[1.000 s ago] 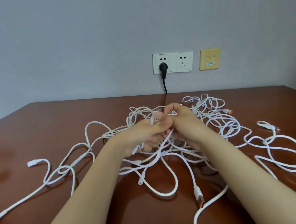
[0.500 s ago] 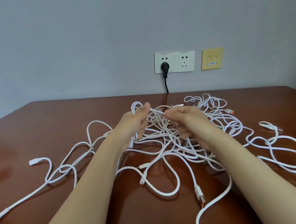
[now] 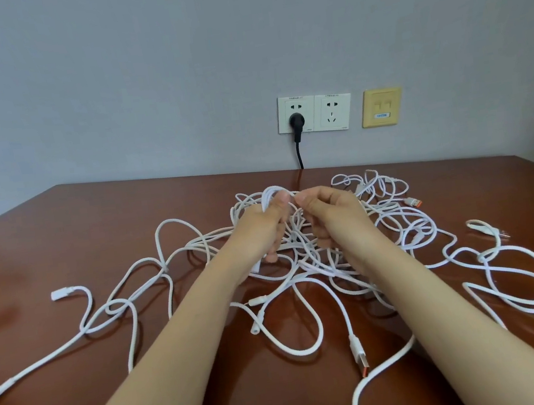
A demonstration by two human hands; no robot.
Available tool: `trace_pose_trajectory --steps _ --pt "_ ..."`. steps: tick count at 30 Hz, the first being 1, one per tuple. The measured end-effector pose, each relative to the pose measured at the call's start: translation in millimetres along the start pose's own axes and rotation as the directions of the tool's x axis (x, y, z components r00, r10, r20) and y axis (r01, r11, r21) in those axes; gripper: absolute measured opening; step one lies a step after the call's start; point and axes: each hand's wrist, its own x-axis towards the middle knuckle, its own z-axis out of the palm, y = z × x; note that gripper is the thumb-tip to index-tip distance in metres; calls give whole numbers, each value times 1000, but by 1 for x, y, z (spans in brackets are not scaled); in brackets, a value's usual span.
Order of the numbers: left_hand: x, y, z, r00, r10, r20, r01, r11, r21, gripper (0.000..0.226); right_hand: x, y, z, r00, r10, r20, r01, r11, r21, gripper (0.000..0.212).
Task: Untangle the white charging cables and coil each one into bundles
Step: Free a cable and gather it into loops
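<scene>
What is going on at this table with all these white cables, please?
A person is sorting out a heap of tangled white charging cables on a brown table. The left hand grips a few loops above the heap; the right hand pinches a strand beside it. No cable is bundled yet.

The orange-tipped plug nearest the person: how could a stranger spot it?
Find the brown table, then the white cable tangle on it. At the tangle's near edge, between the two forearms, lies this plug; the other orange-tipped plug lies far back on the right.
</scene>
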Motion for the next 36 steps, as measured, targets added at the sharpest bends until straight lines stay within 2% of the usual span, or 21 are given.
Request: trace_pose_trajectory --steps 4,7,9,12,15,20,23,25,28,32,34,36 --pt "2 -1 4 995 8 -97 -9 1000 -11 43 -2 2 8 1000 12 -21 -12 999 34 20" --pt "5 -3 3 986 -5 -169 3 1000 -8 41 -3 1 10 997 -76 -26 76 997 32 19" --pt "5 -3 2 985 -10 -174 -1 998 -64 41 -4 0 10 994 -108 -14 108 993 49 19" --pt "1 1 2 988 -43 -146 4 966 -260 37 -4 1 10 997 -83 8 83 996 43 15" --pt "0 3 3 991 -30 -127 -8 957 -291 33 -4 5 11 1000 -11 14 11 1000 7 16" --pt "0 6 8 987 41 -154 -76 971 -228 31 -5 6 10 995 98 -12 -99 994 -49 31" --pt "1 6 11 974 58 -220 -94 983 -158 33 -5 6 11 988 151 16 -149 986 -74 38" --pt "3 5 11 957 66 -283 -89 994 -68 36 -6 4 11 983 174 50 -169 980 -101 36" --pt "4 2 5 921 156 -357 -118 985 125 39 -7 1 11 976 190 106 -176 976 -131 25" --pt "2 -2 -3 915 201 -349 -102 954 281 38 -9 0 10 973 183 143 -150 965 -213 12" --pt "0 2 -2 927 134 -350 -71 980 188 36 -9 -1 10 972 176 152 -136 960 -246 11" --pt "1 7 -4 935 -26 -354 -42 982 -183 33 -9 -1 9 975 162 155 -115 954 -277 14"
